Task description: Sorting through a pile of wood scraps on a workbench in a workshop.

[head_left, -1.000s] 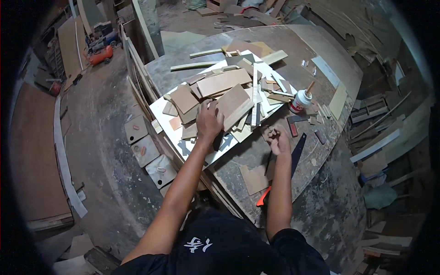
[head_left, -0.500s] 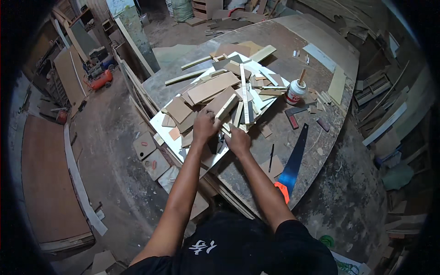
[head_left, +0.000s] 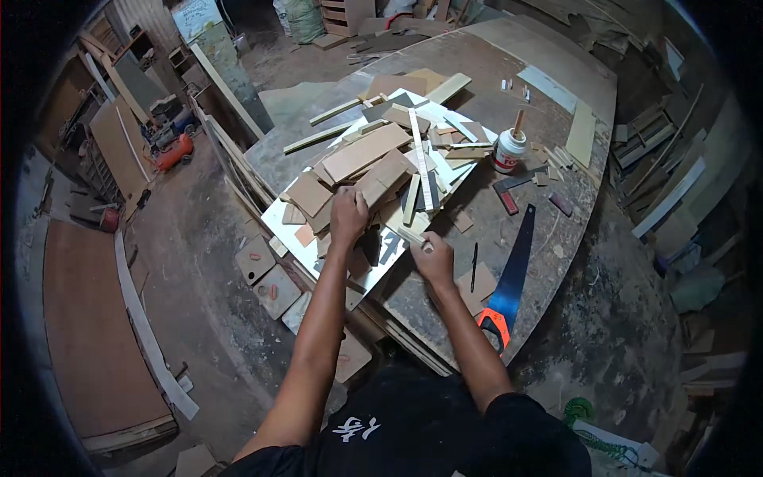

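Observation:
My left hand (head_left: 350, 216) is closed at the near end of a brown wooden board (head_left: 383, 176) on the pile; its fingertips are partly hidden. Off the pile's near right side, my right hand (head_left: 434, 259) pinches a short pale wood strip (head_left: 410, 236) that points toward the pile. Around the hands lie many offcuts: a wide tan board (head_left: 367, 151), a long pale strip (head_left: 420, 155) lying across them, and a shorter strip (head_left: 411, 199). All of this rests on a white panel (head_left: 296, 248).
On the worktable (head_left: 548, 238) to the right are a white glue bottle (head_left: 509, 151) with a stick in it, a handsaw (head_left: 513, 270) with an orange handle, a black pen (head_left: 474, 266) and a dark red block (head_left: 560, 204). A red air compressor (head_left: 171, 151) stands on the floor at left.
My hands have moved apart. The right hand has drawn back toward me and to the right with the short strip. The pale strip above the left hand is gone, exposing the brown board.

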Demonstrator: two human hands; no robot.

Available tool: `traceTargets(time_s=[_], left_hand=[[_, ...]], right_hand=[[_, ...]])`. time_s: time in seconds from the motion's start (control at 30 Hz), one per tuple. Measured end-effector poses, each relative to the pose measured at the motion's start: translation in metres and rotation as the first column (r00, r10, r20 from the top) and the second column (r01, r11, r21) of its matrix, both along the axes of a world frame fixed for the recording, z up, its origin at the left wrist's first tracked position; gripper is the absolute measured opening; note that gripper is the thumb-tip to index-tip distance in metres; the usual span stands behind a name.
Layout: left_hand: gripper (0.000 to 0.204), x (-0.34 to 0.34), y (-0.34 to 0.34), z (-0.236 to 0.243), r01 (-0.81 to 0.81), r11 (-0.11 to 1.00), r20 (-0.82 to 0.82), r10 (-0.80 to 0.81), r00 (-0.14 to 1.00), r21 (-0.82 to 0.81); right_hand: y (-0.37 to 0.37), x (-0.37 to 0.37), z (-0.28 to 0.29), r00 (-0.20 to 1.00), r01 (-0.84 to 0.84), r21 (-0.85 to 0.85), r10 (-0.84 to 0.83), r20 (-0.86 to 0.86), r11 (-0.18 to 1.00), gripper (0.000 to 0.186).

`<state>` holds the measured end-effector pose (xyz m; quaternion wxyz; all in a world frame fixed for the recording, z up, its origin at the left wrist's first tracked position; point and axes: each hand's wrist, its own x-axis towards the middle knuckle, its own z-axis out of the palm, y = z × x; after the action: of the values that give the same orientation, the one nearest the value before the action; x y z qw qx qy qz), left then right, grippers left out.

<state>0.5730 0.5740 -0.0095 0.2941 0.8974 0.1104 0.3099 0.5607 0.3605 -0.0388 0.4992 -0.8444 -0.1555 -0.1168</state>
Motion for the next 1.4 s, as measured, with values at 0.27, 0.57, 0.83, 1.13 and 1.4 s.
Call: traceTargets(time_s=[0.27,0.57,0.83,1.13,1.4], left_hand=[[0.022,-0.015,-0.018,-0.003,-0.097,0.994,-0.049,0.100,0.994,0.058],[0.019,-0.034,-0.055,-0.011,-0.248,0.963,-0.029,0.253,0.967,0.105],[0.015,-0.030,-0.046,-0.013,-0.154,0.954,-0.048,0.172,0.984,0.257],[0.025,-0.036,-0.050,-0.013,-0.004,0.984,0.155,-0.024,0.988,0.180],[0.021,-0.060,-0.033,0.005,-0.092,0.987,0.291,0.051,0.955,0.131]], right_hand=[[-0.064,-0.010,-0.041,0.590,0.442,0.791,0.527,-0.612,0.424,0.030],[-0.076,-0.020,-0.051,0.686,0.487,0.858,0.536,-0.492,0.165,0.020],[-0.084,-0.022,-0.050,0.610,0.626,0.759,0.491,-0.621,0.182,0.018],[-0.057,0.062,0.016,0.878,0.200,0.546,0.098,-0.468,0.814,0.010],[-0.041,0.051,0.016,0.812,0.203,0.729,0.304,-0.498,0.654,0.014]])
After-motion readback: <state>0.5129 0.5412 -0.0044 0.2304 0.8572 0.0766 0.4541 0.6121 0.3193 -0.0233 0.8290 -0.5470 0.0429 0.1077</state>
